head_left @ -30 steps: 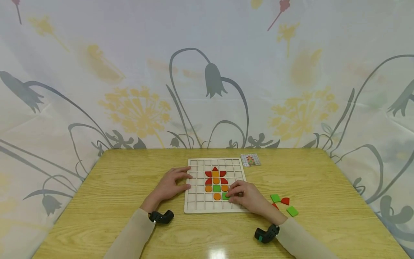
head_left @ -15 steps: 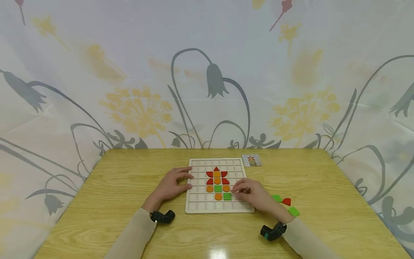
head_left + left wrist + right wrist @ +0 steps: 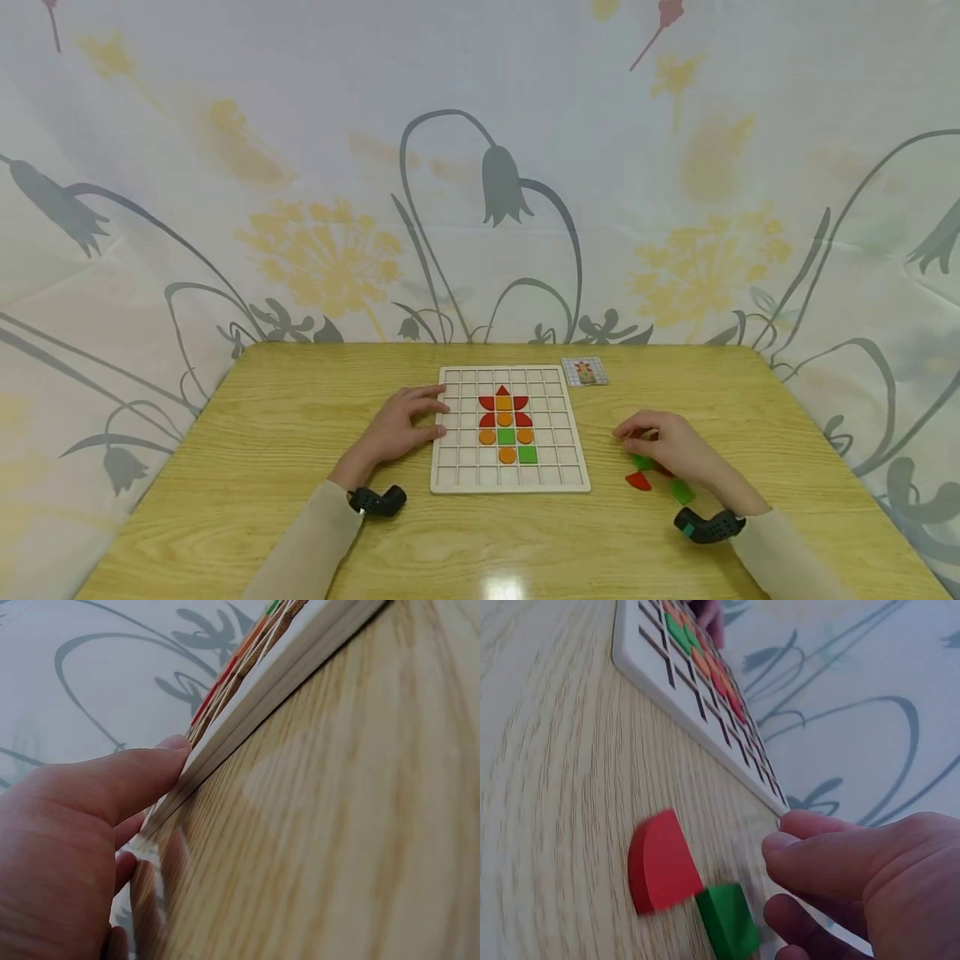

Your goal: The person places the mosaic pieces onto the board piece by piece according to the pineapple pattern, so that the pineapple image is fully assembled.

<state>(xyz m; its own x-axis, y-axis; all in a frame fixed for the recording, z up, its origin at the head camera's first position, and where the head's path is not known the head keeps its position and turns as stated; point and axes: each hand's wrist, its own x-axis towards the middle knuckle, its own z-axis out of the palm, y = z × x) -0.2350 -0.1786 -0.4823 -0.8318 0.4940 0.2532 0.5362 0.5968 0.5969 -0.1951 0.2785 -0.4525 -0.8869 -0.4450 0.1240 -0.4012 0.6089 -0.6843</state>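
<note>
A pale gridded board (image 3: 551,390) lies flat on the table, bearing red, orange and green pieces in its middle. Along its left edge rests my left hand (image 3: 397,429), fingers spread; the thumb (image 3: 161,761) touches the rim in the left wrist view. My right hand (image 3: 667,446) hovers above several loose pieces right of the board, fingers loosely bent, with nothing visible between them. Under and beside it lie a red quarter-circle (image 3: 638,481), a green square (image 3: 682,492) and another green piece (image 3: 642,462). A further red piece is mostly hidden by the hand.
A small picture card (image 3: 585,372) with a similar coloured figure lies just beyond the board's upper right corner. The wooden table (image 3: 300,375) ends against a flower-patterned cloth (image 3: 480,275). Each wrist wears a black camera.
My right hand has let go of the green square on the board and moved right to the loose pieces. The left hand stays at the board's left edge.
</note>
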